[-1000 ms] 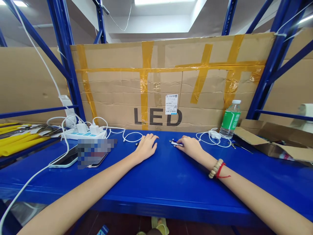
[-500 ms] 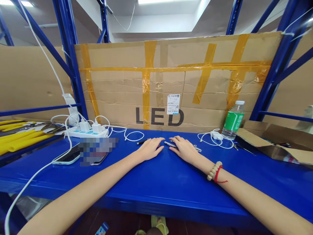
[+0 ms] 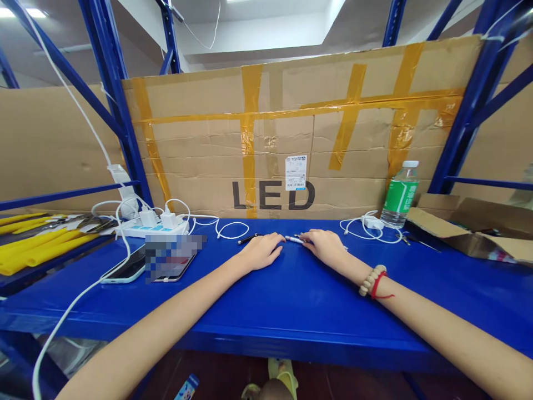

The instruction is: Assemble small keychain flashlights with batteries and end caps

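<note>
My left hand [image 3: 262, 253] rests palm down on the blue shelf top, fingers stretched out and holding nothing. Beside its far edge lies a black pen [image 3: 247, 239], partly hidden by the hand. My right hand [image 3: 327, 246] has its thumb and fingers closed at the right end of a silver-white pen [image 3: 293, 239], which lies crosswise with its other end near my left fingertips. Behind the right hand, small metallic things are mostly hidden; I cannot make out their kind. A beaded bracelet [image 3: 372, 280] and red string circle the right wrist.
At left lie phones [image 3: 129, 265] by a power strip [image 3: 137, 228] with white chargers and cables. At right stand a green-labelled bottle [image 3: 400, 195], a coiled white cable [image 3: 353, 229] and an open cardboard box [image 3: 478, 239]. A taped cardboard sheet [image 3: 200, 150] closes the back.
My right fingers have drawn together at the pen's right end, uncovering more of the pen. My left hand stays about where it was. The view has shifted slightly.
</note>
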The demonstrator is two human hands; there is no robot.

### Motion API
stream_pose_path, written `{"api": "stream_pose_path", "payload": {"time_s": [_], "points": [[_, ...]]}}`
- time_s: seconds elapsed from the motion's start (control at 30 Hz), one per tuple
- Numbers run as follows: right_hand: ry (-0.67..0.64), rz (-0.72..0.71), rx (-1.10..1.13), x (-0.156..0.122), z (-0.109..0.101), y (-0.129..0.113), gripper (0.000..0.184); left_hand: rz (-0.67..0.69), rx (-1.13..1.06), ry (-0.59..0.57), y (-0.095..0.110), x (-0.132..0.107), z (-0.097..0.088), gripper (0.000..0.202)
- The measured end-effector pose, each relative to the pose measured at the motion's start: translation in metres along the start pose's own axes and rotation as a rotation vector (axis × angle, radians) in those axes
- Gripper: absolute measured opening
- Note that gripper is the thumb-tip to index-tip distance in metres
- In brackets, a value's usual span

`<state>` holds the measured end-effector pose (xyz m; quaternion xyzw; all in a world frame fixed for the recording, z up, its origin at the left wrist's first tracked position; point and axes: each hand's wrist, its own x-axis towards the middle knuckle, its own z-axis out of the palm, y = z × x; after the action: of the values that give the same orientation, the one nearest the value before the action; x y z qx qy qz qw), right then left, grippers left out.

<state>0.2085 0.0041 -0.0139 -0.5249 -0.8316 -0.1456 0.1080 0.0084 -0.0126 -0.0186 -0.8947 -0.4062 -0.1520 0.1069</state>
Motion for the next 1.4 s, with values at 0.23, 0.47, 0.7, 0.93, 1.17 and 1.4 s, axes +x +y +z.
{"api": "stream_pose_path", "payload": {"time_s": [0.23, 0.47, 0.7, 0.93, 1.17, 1.4], "points": [[0.024, 0.037, 0.088, 0.002, 0.006, 0.005, 0.022, 0.006, 0.026, -0.014, 0.000, 0.001, -0.002, 0.025], [0.056, -0.024, 0.164, -0.002, 0.004, 0.001, 0.019, -0.074, 0.052, -0.020, 0.005, 0.003, -0.006, 0.033], [0.130, -0.169, 0.291, -0.003, 0.006, -0.009, 0.019, -0.118, -0.003, -0.057, 0.001, 0.004, -0.002, 0.030], [0.148, -0.189, 0.435, -0.002, 0.010, -0.010, 0.014, -0.142, 0.007, -0.007, -0.003, 0.008, 0.000, 0.030], [0.126, -0.062, 0.143, -0.009, 0.004, -0.019, 0.029, -0.216, 0.025, 0.013, -0.008, 0.008, 0.003, 0.030], [0.010, 0.127, 0.120, -0.011, 0.000, -0.021, 0.048, -0.259, 0.028, 0.072, -0.012, 0.006, 0.003, 0.026]]}}
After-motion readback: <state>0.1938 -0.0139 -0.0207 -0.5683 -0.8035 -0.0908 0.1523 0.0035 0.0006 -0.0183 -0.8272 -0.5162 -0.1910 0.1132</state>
